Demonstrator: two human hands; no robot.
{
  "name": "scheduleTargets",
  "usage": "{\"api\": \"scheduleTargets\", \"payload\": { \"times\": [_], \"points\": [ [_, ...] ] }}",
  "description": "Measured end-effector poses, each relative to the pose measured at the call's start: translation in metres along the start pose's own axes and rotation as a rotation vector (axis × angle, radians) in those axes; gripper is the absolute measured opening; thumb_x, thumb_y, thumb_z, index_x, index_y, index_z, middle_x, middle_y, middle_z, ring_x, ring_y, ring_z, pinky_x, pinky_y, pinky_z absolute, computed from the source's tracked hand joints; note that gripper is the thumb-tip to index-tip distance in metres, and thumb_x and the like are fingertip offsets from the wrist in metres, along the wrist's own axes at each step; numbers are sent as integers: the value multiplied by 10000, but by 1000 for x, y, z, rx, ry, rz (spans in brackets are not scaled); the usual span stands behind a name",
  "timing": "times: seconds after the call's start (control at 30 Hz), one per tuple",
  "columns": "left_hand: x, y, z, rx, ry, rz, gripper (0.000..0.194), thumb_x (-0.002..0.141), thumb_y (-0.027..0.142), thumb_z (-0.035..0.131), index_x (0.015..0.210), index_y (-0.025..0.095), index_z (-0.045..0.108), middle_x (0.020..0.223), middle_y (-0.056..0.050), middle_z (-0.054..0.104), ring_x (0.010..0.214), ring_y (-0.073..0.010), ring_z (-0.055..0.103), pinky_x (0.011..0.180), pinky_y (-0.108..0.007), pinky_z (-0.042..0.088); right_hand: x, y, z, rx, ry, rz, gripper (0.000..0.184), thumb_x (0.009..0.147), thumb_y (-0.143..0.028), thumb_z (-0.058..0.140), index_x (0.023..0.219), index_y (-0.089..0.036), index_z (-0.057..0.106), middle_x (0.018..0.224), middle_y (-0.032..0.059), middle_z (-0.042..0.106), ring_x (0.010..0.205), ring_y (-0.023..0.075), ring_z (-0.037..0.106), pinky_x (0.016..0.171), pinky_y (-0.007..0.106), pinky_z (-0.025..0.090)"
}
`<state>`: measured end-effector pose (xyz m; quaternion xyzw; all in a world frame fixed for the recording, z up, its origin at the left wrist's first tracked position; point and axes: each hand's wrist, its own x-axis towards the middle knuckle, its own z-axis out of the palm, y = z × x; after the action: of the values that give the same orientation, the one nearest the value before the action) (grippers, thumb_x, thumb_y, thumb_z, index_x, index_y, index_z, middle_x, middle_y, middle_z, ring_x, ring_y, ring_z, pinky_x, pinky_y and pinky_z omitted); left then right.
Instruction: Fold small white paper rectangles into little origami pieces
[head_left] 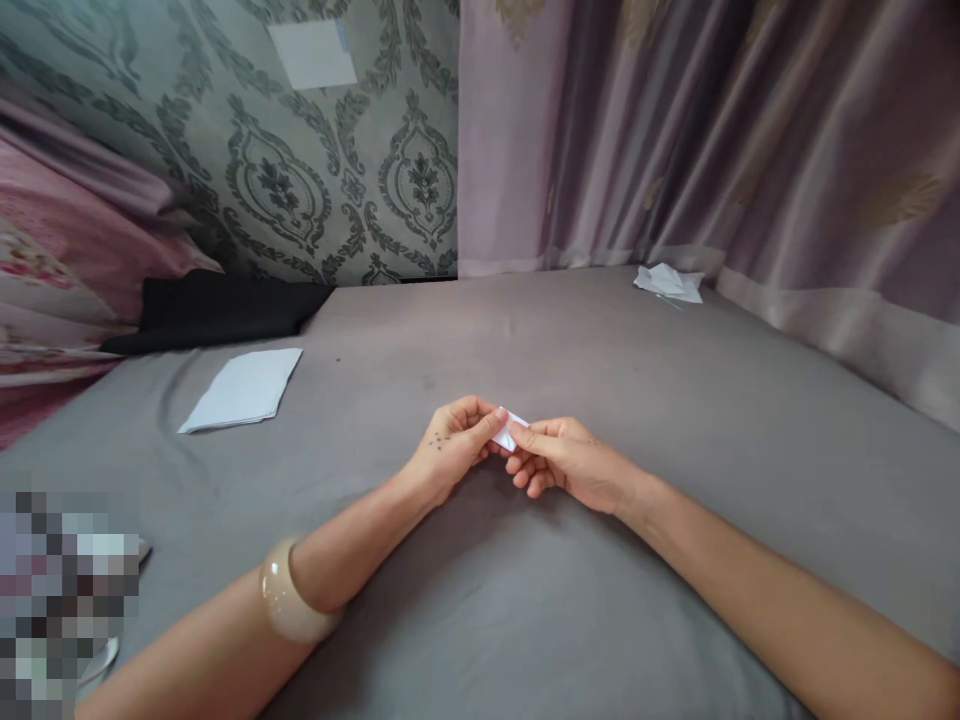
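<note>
A small piece of folded white paper (513, 418) is held between my two hands, above the middle of the grey sheet. My left hand (456, 440) pinches its left side, thumb on top. From the other side my right hand (566, 455) grips it between thumb and forefinger, its other fingers curled below. The fingers cover much of the paper, so its full shape is hidden. A pale, glossy bangle (289, 595) circles my left forearm.
A stack of white paper (244, 390) lies at left on the grey sheet (450, 340). Behind it is a black cloth (225, 310). Crumpled or folded white paper (670, 282) rests at the far right by the curtain (600, 130). A blurred-out patch (67, 590) covers the lower left.
</note>
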<state>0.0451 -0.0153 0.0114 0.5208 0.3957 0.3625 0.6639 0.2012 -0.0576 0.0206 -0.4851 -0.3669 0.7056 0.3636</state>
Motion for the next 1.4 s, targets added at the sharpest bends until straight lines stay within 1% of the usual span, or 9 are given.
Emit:
{"api": "scheduleTargets", "payload": {
  "times": [0.33, 0.5, 0.77, 0.83, 0.93, 1.0, 1.07, 1.27, 1.4],
  "points": [
    [-1, 3, 0, -76, -152, -81, 370, 759, 486, 659, 721, 147, 517, 474, 35, 520, 403, -42, 416, 419, -175, 223, 1, 0, 10, -64, -2, -40, 320, 776, -413, 673, 658, -116, 656, 520, -1, 585, 425, 41, 490, 388, 147, 363],
    [-1, 5, 1, -157, -124, -70, 348, 717, 420, 715, 724, 161, 483, 495, 54, 520, 427, -51, 471, 455, -166, 307, -1, 3, 11, 59, -68, 6, 297, 740, -410, 718, 739, -118, 663, 580, -11, 590, 471, 36, 501, 427, 142, 382],
    [1, 3, -2, -110, -133, -88, 321, 786, 421, 640, 715, 154, 478, 458, 60, 447, 397, -33, 379, 414, -159, 223, -4, -5, 8, -64, -57, 39, 326, 776, -456, 659, 704, -139, 636, 558, -19, 552, 438, 47, 457, 400, 174, 351],
    [4, 3, -4, -153, -115, -110, 270, 787, 365, 645, 735, 154, 483, 438, 74, 412, 370, -23, 315, 396, -161, 188, -8, -9, 5, -262, 68, -87, 417, 811, -540, 579, 650, -156, 604, 531, -23, 518, 433, 61, 439, 400, 197, 342],
    [6, 4, -6, -249, -102, -192, 178, 786, 263, 635, 829, 164, 494, 428, 89, 390, 345, -19, 249, 376, -163, 141, -12, -10, 1, -630, 388, -540, 332, 792, -501, 627, 704, -181, 625, 627, -5, 566, 552, 99, 502, 502, 230, 414],
    [6, 6, -6, -299, -102, -236, 153, 789, 220, 621, 853, 169, 492, 426, 91, 381, 339, -19, 236, 369, -160, 127, -10, -7, 0, -838, 408, -826, 201, 780, -371, 685, 908, -215, 672, 850, 26, 642, 754, 143, 571, 667, 263, 473],
    [5, 7, -5, -316, -102, -268, 115, 799, 198, 600, 833, 165, 495, 426, 88, 373, 338, -17, 234, 365, -154, 121, -6, -1, -1, -966, 324, -994, 249, 813, -267, 659, 1061, -250, 660, 1013, 38, 654, 919, 170, 572, 808, 300, 474],
    [0, 8, 1, -229, -100, -373, 38, 837, 167, 484, 802, 175, 496, 415, 95, 317, 335, -33, 187, 356, -165, 97, 2, 6, 3, -980, 316, -1049, 175, 892, -203, 542, 855, -218, 712, 770, 20, 671, 748, 144, 571, 724, 281, 478],
    [-1, 5, -3, 151, 17, -91, 218, 878, 330, 461, 797, 159, 568, 497, 38, 444, 422, -64, 352, 399, -170, 246, 2, 1, 1, -897, 390, -848, 149, 867, -244, 581, 812, -218, 717, 753, 7, 658, 709, 130, 585, 687, 259, 461]
  ]
}}
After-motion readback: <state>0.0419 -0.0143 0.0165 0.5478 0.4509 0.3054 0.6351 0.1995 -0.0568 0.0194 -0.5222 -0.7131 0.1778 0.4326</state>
